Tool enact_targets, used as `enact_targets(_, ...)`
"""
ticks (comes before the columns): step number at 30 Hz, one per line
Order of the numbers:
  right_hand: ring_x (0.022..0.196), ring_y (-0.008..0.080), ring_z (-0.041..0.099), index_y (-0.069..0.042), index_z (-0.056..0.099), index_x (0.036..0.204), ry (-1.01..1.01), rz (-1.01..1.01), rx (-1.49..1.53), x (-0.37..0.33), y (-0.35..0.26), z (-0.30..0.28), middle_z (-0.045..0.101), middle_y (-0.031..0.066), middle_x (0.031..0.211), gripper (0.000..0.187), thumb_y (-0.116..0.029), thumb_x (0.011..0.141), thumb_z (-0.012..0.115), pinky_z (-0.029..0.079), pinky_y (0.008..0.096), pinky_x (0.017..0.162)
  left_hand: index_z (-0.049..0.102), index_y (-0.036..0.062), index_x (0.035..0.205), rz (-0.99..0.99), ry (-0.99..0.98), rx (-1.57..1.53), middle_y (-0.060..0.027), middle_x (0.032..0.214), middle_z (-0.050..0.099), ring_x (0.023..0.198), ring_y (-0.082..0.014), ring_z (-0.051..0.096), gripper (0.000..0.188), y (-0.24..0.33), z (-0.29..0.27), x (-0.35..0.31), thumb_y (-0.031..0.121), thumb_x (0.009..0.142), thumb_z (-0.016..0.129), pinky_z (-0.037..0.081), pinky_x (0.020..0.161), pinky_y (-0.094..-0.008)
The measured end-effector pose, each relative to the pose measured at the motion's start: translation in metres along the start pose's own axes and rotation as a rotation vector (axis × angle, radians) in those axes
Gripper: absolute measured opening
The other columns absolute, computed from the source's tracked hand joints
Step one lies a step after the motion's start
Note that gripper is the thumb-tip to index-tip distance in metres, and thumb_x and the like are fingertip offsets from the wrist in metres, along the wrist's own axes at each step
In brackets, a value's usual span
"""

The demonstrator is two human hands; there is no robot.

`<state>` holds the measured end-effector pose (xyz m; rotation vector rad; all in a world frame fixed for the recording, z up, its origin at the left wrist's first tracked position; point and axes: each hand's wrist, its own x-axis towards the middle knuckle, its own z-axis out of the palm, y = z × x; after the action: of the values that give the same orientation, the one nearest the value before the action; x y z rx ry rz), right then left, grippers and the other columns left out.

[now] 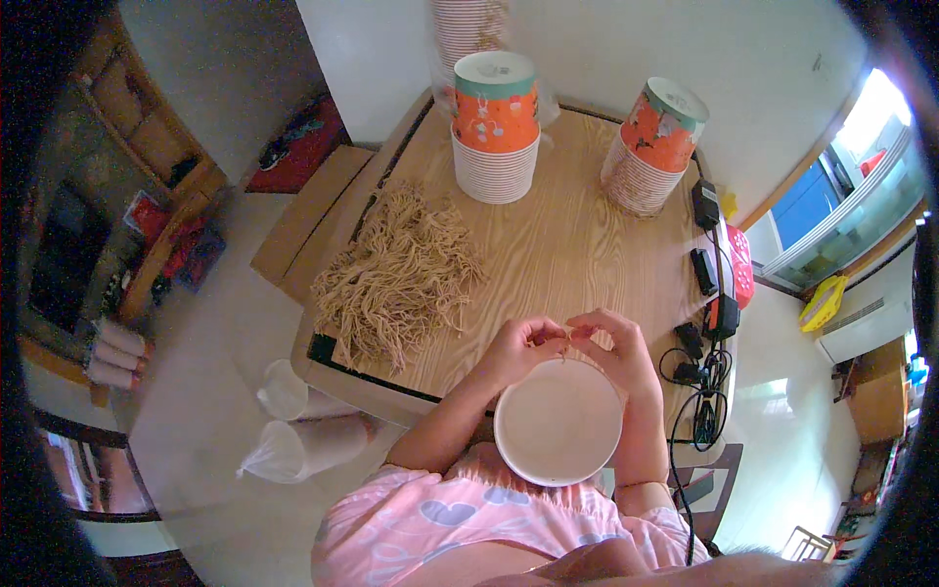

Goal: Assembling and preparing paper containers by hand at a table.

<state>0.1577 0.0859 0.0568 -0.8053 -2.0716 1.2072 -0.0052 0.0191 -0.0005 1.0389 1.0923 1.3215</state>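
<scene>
A white paper bucket rests against my lap at the table's near edge, its open mouth turned up toward me. Just past its far rim, my left hand and my right hand meet with fingertips pinched. A short bit of thin tan cord shows between them, mostly hidden by the fingers. To the left on the table lies a loose, tangled heap of similar tan cords.
Upside-down stacks of orange-and-green paper buckets stand on the wooden table. Black power adapters and cables line its right edge. Plastic-wrapped stacks lie on the floor at left.
</scene>
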Motion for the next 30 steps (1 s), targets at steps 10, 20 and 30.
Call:
enact_targets(10,0.071,0.0169,0.058,0.002,0.060,0.081,-0.003,-0.124,-0.057,0.006,0.012,-0.001,0.060,0.0086,0.074,0.004,0.002,0.077,0.062,0.045,0.0268,0.064,0.065,0.0023,0.090,-0.022,-0.009,0.044,0.0016,0.074,0.063,0.065,-0.0035,0.053,0.015,0.005,0.001,0.001,0.014,0.081,0.066,0.045,0.059,-0.0207)
enact_targets(20,0.074,0.0136,0.058,0.003,0.060,0.086,0.077,0.037,0.080,0.005,0.001,0.004,0.062,0.0070,0.077,0.007,-0.002,0.082,0.060,0.046,0.0247,0.068,0.065,0.0023,0.086,0.008,-0.002,0.099,0.0010,0.071,0.062,0.063,-0.0038,0.051,0.014,-0.002,0.000,0.002,0.015,0.081,0.065,0.043,0.056,-0.0212)
enact_targets(30,0.080,0.0108,0.058,0.001,0.063,0.087,-0.209,0.139,0.015,-0.004,0.021,-0.007,0.064,0.0045,0.082,0.010,-0.007,0.082,0.061,0.045,0.0246,0.070,0.062,0.0031,0.086,0.004,0.030,0.115,0.0033,0.070,0.058,0.061,-0.0036,0.048,0.013,-0.003,-0.002,0.002,0.015,0.081,0.064,0.042,0.055,-0.0212)
